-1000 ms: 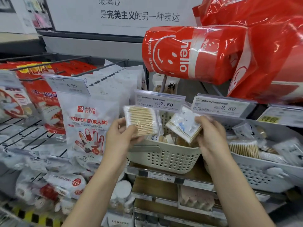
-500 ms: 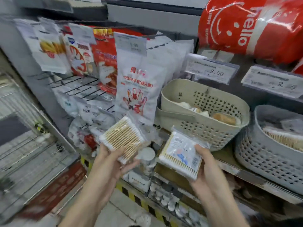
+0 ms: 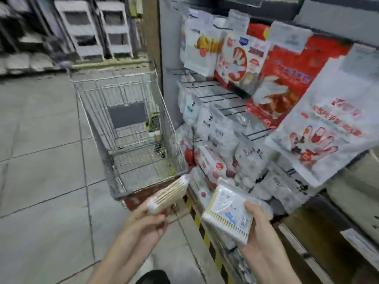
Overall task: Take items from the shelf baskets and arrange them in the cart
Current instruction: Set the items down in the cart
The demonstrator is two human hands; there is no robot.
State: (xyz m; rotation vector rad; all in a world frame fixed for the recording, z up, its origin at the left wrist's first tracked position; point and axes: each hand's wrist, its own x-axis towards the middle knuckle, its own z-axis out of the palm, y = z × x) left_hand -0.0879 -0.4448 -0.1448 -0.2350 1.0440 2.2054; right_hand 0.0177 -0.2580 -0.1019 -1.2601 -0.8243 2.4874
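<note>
Both hands loaded, heading for the cart, which I take as the landmark. My left hand pinches one cotton swab pack by its near end, fingers curled under it, the pack angled edge-up and pointing at the cart's near red rim, just short of it. I'd guess that's so it can slide straight over the rim. My right hand grips the second swab pack from its right side, label up and held flat, right of the cart's near corner and low in front of the shelf. It looks like it's waiting its turn. Cart basket: wire, mostly bare floor; a few small items sit along its right wall, too blurred to name. A dark panel is at its far end. Right of the cart, the shelf hooks carry hanging glove bags and white packets. The source baskets aren't in view. Drop not yet done.
</note>
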